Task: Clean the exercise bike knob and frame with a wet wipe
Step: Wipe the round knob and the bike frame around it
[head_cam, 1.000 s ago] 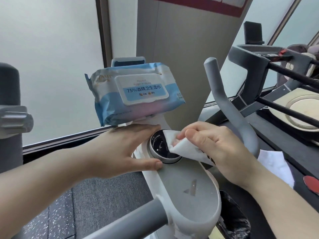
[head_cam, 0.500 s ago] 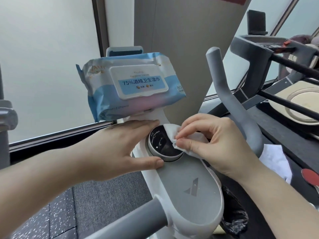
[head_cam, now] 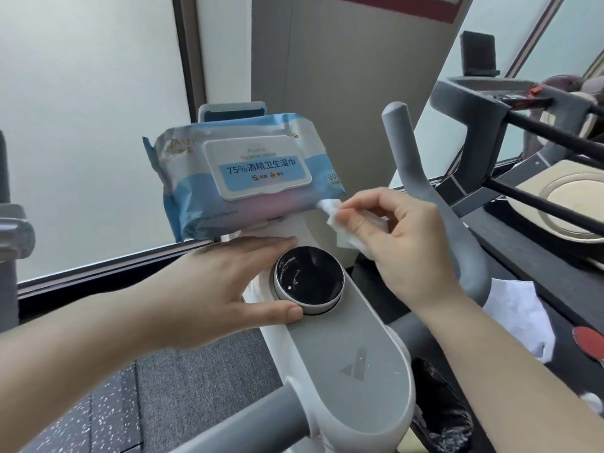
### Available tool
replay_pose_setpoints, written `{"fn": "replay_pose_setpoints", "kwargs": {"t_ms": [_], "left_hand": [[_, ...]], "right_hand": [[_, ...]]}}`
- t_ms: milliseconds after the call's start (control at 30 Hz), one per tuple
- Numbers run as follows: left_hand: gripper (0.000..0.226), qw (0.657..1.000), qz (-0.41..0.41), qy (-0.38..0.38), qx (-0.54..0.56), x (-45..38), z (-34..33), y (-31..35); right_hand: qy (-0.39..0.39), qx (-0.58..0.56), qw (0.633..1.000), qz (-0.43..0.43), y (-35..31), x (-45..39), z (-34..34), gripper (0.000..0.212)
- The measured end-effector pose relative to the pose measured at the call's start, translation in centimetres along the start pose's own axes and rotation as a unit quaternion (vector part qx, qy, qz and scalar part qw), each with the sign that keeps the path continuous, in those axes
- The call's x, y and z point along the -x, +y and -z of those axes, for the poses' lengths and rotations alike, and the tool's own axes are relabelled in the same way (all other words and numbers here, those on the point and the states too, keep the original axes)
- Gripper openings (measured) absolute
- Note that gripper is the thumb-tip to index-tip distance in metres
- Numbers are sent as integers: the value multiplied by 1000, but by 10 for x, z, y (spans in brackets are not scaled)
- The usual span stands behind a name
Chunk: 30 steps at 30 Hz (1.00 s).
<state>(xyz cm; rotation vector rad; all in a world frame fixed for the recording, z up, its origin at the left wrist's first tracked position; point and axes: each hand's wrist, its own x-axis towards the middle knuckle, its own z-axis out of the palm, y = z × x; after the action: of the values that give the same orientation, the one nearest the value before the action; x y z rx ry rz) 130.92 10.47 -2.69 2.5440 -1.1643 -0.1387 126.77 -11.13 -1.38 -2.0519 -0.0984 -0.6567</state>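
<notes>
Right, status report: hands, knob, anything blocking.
Left hand flat against knob. Right hand pinching wet wipe, lifted off knob. Knob face streaked. Wipes pack perched just above, no obstruction.

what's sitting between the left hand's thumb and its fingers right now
In the head view, the round black-faced knob sits between the left hand's thumb and straight fingers; the thumb touches its rim.

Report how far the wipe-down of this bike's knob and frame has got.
Partly done. The knob has a wet sheen and white smears on its black face, so it looks wiped but not finished. In hand: the right hand pinches the crumpled wet wipe above the knob, off any surface, beside the wipes pack; the left hand rests against the knob's side. Left: the grey frame shows no wet marks.
</notes>
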Motion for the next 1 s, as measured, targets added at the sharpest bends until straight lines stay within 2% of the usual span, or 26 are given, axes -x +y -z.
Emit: {"fn": "replay_pose_setpoints", "kwargs": {"t_ms": [67, 133, 267, 333, 600, 800, 900, 1000], "left_hand": [[95, 1000, -7, -4, -6, 0, 0, -1], [95, 1000, -7, -9, -4, 0, 0, -1], [94, 1000, -7, -4, -4, 0, 1, 0], [95, 1000, -5, -5, 0, 0, 2, 1], [95, 1000, -6, 1, 2, 0, -1, -1], [93, 1000, -3, -1, 10, -1, -2, -3], [93, 1000, -3, -1, 8, -1, -2, -2], [93, 1000, -12, 0, 3, -2, -2, -4]], "right_hand": [[33, -10, 999, 6, -7, 4, 18, 4], [-11, 14, 1000, 23, -15, 14, 29, 6], [-112, 147, 978, 101, -9, 32, 29, 10], [-146, 150, 972, 108, -4, 36, 28, 9], [-161, 143, 971, 104, 6, 33, 24, 3], [-180, 189, 948, 183, 12, 29, 26, 12], [-208, 178, 947, 169, 11, 26, 27, 15], [-255, 174, 940, 146, 6, 18, 28, 7]]}}
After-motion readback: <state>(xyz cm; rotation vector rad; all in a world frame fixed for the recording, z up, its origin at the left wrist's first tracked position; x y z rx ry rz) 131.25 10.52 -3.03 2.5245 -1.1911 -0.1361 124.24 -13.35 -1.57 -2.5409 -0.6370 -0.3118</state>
